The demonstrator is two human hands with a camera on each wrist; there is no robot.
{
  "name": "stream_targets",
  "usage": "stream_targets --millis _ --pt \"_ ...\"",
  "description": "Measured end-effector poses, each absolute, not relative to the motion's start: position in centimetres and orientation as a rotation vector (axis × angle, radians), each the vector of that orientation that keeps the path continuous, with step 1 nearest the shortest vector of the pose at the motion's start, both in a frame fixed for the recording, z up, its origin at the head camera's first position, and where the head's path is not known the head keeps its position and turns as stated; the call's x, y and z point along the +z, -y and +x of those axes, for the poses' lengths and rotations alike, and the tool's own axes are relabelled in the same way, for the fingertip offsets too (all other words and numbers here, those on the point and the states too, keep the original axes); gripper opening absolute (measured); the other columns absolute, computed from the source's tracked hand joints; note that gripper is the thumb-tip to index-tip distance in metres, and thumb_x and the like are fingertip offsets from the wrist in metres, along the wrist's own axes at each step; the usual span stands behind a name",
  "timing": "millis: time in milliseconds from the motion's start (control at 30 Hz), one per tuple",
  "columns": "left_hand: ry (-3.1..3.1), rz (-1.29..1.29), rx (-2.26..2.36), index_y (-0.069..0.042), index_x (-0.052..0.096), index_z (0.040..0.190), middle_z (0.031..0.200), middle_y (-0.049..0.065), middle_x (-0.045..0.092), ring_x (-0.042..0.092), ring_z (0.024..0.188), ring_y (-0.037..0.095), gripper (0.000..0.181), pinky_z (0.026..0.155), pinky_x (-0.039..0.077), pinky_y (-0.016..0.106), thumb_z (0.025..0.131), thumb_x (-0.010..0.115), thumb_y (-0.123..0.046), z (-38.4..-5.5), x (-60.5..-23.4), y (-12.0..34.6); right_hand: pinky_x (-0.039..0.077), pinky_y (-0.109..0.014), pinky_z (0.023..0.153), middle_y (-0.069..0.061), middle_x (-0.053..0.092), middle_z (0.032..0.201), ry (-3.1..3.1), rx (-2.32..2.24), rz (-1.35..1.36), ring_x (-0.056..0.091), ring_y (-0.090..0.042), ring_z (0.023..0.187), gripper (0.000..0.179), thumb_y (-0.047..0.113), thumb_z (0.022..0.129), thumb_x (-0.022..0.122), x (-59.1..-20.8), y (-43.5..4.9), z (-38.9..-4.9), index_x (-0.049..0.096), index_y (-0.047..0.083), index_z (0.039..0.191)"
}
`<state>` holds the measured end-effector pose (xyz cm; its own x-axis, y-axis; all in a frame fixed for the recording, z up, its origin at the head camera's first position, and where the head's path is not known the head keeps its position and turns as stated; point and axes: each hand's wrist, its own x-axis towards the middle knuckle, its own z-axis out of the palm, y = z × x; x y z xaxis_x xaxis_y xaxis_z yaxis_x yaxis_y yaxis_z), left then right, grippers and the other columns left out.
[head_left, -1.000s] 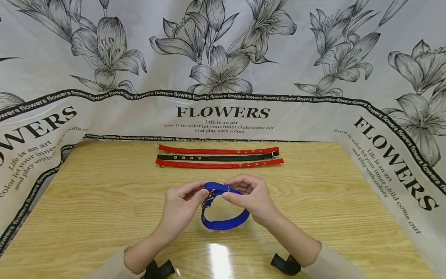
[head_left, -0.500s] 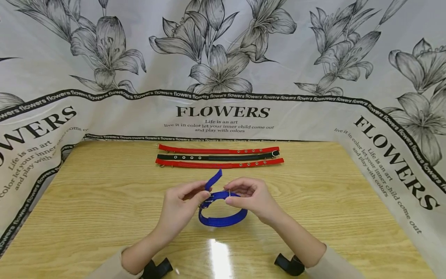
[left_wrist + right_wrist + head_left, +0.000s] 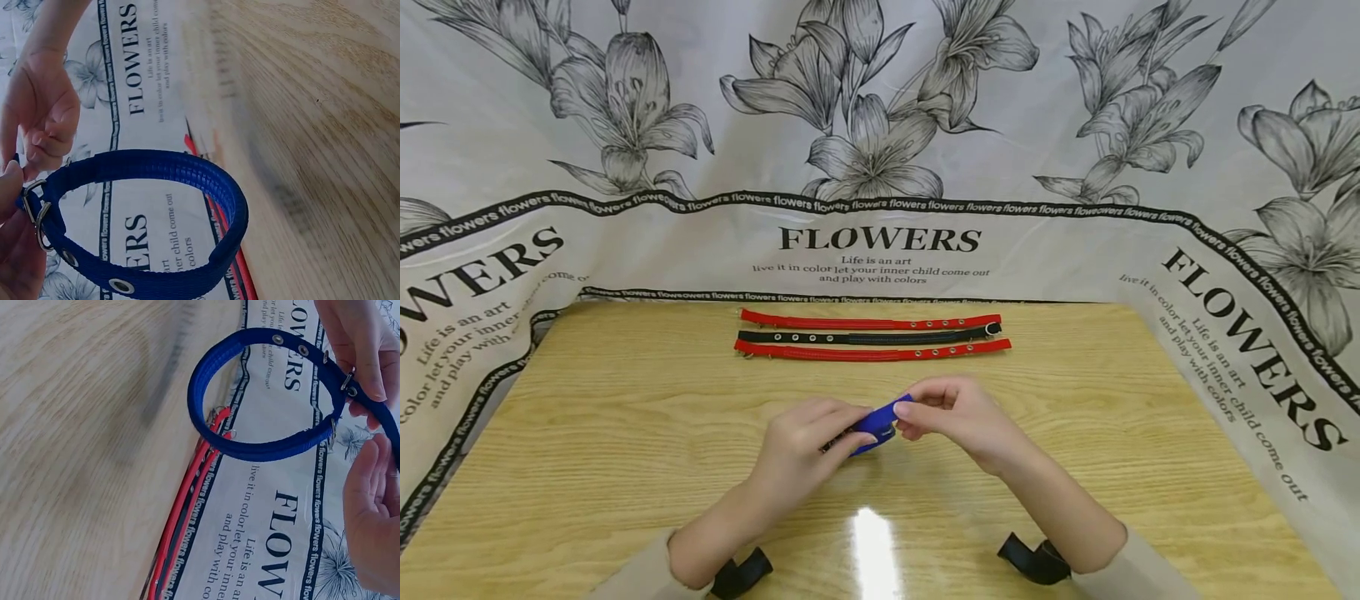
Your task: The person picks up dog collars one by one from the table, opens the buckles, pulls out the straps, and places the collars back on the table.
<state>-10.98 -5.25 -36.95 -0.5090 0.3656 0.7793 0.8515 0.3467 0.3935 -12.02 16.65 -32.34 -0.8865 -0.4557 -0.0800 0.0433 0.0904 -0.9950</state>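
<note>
A blue collar [image 3: 876, 427], bent into a ring, is held above the table between my two hands. My left hand [image 3: 808, 442] pinches it beside the metal buckle [image 3: 34, 192]. On the other side, my right hand [image 3: 953, 421] pinches the strap's free end [image 3: 386, 420] between thumb and fingers. Both wrist views show the padded loop as a wide oval, with metal eyelets [image 3: 121, 286] along the strap. A D-ring [image 3: 44, 226] hangs near the buckle. In the head view the ring is tilted, and my fingers cover the buckle.
At the back of the wooden table [image 3: 647, 400] lie a red collar [image 3: 835, 322], a black collar [image 3: 895, 338] and another red collar [image 3: 838, 354], stretched out side by side. A flower-printed cloth [image 3: 880, 258] hangs behind. Black wrist straps [image 3: 741, 573] show below both hands.
The collar has tilted from a visible ring to a narrow profile in the head view. My right hand has gone from the strap keeper to the free end, which stood up loose earlier.
</note>
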Motion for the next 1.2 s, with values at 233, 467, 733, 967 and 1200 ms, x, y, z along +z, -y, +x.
stream_targets --millis 233,467,733,967,1200 --pt "2.085 -1.065 -1.049 -0.001 0.068 0.106 0.095 0.006 0.069 0.065 0.083 0.017 0.04 0.073 0.054 0.022 0.075 0.079 -0.023 -10.9 -37.4 5.3 0.055 -0.027 0.073 -0.003 0.068 0.079 -1.823 -2.026 -0.311 0.064 -0.012 0.069 0.007 0.002 0.087 0.063 -32.2 -16.5 -12.4 0.068 0.006 0.088" --pt "2.151 -0.946 -1.195 -0.003 0.067 0.108 0.099 0.006 0.068 0.064 0.089 0.016 0.044 0.076 0.054 0.027 0.069 0.083 -0.016 -10.8 -37.8 5.7 0.055 -0.026 0.071 -0.003 0.068 0.076 -1.555 -2.19 -0.367 0.065 -0.011 0.068 0.017 -0.002 0.09 0.057 -32.0 -17.2 -12.7 0.07 0.009 0.085" --pt "2.114 -0.925 -1.318 -0.002 0.068 0.104 0.097 0.007 0.068 0.064 0.087 0.016 0.037 0.074 0.054 0.025 0.07 0.081 -0.006 -10.8 -37.6 5.5 0.055 -0.024 0.071 -0.005 0.068 0.078 -1.441 -2.221 -0.401 0.065 -0.012 0.069 0.018 -0.003 0.09 0.056 -32.2 -17.3 -12.8 0.07 0.007 0.087" --pt "2.102 -0.898 -1.412 0.0 0.068 0.102 0.098 0.008 0.068 0.065 0.087 0.017 0.033 0.07 0.055 0.024 0.07 0.08 -0.001 -10.9 -37.9 5.7 0.055 -0.025 0.072 -0.005 0.068 0.08 -1.395 -2.233 -0.44 0.066 -0.012 0.071 0.02 -0.005 0.091 0.054 -32.4 -17.5 -12.8 0.07 0.006 0.088" --pt "2.06 -0.933 -1.468 0.0 0.069 0.101 0.097 0.009 0.069 0.065 0.087 0.019 0.031 0.072 0.055 0.024 0.071 0.077 0.003 -11.0 -37.8 6.1 0.055 -0.026 0.073 -0.005 0.069 0.08 -1.408 -2.227 -0.386 0.066 -0.013 0.072 0.021 -0.004 0.092 0.053 -32.5 -17.8 -12.9 0.07 0.007 0.087"
